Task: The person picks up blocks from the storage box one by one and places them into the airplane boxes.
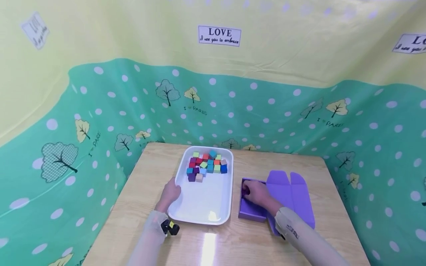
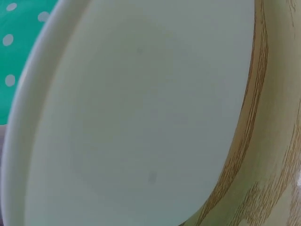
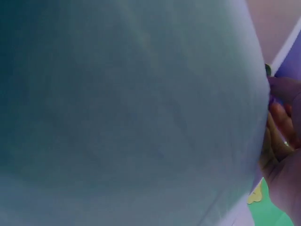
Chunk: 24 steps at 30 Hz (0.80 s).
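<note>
On the left, my left hand [image 1: 170, 192] holds the left rim of a white tray [image 1: 199, 203]. Small coloured cubes [image 1: 203, 164] lie grouped in the tray's far half. The left wrist view is filled mostly by the tray's pale side [image 2: 141, 113]. My right hand [image 1: 257, 192] reaches into an open purple box [image 1: 252, 215], fingers curled near its left wall. A small dark purple cube [image 1: 245, 191] shows at those fingertips, partly hidden. Pale sleeve cloth covers most of the right wrist view, with the right hand [image 3: 284, 127] at its right edge.
The box's purple lid [image 1: 293, 195] lies folded out to the right, under the right forearm. Everything stands on a light wooden table [image 1: 149, 173]. A green and yellow printed cloth [image 1: 233, 103] hangs behind and at both sides.
</note>
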Tool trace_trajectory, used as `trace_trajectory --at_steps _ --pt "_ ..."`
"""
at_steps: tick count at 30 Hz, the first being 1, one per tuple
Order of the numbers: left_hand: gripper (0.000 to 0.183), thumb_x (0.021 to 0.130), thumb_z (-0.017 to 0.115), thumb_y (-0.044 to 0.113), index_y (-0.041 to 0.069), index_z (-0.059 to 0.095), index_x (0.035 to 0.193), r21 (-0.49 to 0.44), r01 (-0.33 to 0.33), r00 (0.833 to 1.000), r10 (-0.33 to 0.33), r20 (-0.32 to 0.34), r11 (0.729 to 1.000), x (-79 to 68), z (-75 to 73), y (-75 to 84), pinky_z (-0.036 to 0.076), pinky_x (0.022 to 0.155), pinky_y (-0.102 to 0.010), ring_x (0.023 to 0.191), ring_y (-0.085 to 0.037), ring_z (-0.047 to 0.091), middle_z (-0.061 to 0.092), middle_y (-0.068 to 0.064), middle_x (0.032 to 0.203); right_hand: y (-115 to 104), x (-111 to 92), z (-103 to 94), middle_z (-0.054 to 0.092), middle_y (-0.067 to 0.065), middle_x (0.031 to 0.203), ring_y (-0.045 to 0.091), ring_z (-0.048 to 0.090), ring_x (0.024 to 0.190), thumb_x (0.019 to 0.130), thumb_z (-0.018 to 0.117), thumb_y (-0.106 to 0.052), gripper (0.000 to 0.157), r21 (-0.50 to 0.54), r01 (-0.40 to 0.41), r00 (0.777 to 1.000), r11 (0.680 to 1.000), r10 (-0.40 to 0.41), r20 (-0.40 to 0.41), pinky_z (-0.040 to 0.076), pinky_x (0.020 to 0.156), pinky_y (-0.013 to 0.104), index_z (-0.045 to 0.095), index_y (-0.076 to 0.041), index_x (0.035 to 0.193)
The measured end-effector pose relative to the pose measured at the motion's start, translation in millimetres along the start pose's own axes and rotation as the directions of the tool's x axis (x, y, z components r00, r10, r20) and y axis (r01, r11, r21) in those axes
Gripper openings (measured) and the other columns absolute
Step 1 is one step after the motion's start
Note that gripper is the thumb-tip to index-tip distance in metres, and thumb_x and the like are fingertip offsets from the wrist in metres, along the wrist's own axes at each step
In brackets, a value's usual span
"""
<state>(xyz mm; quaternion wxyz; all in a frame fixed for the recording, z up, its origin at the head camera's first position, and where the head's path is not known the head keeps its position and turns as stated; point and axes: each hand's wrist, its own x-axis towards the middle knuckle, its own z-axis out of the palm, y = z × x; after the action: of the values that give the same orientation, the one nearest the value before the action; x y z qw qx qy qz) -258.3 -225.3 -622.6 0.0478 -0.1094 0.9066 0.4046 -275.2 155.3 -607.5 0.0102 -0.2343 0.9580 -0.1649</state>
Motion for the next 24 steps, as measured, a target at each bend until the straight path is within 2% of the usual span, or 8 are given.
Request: trace_trajectory --at_steps 4,11,15,20,24 --pt "0.043 0.084 0.040 0.006 -0.001 0.038 0.126 -0.003 -0.001 1.000 0.001 -0.001 1.000 -1.6 -1.5 3.0 0.042 0.084 -0.047 0.103 -0.037 0.050 0.049 -0.024 0.117 3 0 -1.0 0.047 -0.011 0.062 0.007 0.043 0.054 0.062 0.076 -0.026 0.026 -0.019 0.010 1.000 1.000 -0.010 0.011 0.037 0.047 0.024 0.052 -0.022 0.071" --pt "0.042 0.084 0.041 0.008 0.001 0.038 0.126 -0.014 -0.005 1.000 0.004 -0.008 1.000 4.0 -0.6 -2.4 0.045 0.081 -0.046 0.100 -0.035 0.052 0.051 -0.022 0.115 1 -2 -11.1 0.045 -0.007 0.048 0.011 0.042 0.042 0.064 0.073 -0.043 0.036 -0.089 -0.066 0.987 0.994 0.078 0.138 0.036 0.040 0.026 0.048 -0.018 0.054" --pt "0.042 0.084 0.042 0.009 0.002 0.039 0.125 -0.003 -0.009 1.000 0.009 -0.023 1.000 6.1 -0.7 -4.0 0.047 0.078 -0.046 0.097 -0.035 0.054 0.052 -0.021 0.114 0 -2 -12.0 0.045 -0.006 0.048 0.012 0.042 0.042 0.069 0.068 -0.045 0.036 -0.165 -0.049 0.978 0.985 0.080 0.192 0.036 0.039 0.028 0.049 -0.019 0.053" --pt "0.042 0.084 0.041 0.008 0.001 0.038 0.125 -0.002 0.000 1.000 0.000 -0.004 1.000 4.5 0.5 -2.4 0.045 0.081 -0.046 0.101 -0.036 0.051 0.051 -0.022 0.116 0 -4 -10.3 0.044 -0.008 0.048 0.012 0.042 0.042 0.071 0.065 -0.047 0.036 -0.196 0.000 0.985 0.981 0.034 0.170 0.037 0.041 0.030 0.048 -0.021 0.054" --pt "0.041 0.084 0.041 0.008 0.001 0.039 0.125 0.001 0.008 1.000 -0.008 -0.001 1.000 2.9 1.8 -2.7 0.044 0.083 -0.045 0.102 -0.035 0.051 0.051 -0.021 0.116 2 -8 -9.8 0.042 -0.009 0.047 0.012 0.041 0.042 0.068 0.066 -0.051 0.038 -0.217 0.047 0.989 0.975 -0.015 0.146 0.038 0.041 0.031 0.048 -0.021 0.054"
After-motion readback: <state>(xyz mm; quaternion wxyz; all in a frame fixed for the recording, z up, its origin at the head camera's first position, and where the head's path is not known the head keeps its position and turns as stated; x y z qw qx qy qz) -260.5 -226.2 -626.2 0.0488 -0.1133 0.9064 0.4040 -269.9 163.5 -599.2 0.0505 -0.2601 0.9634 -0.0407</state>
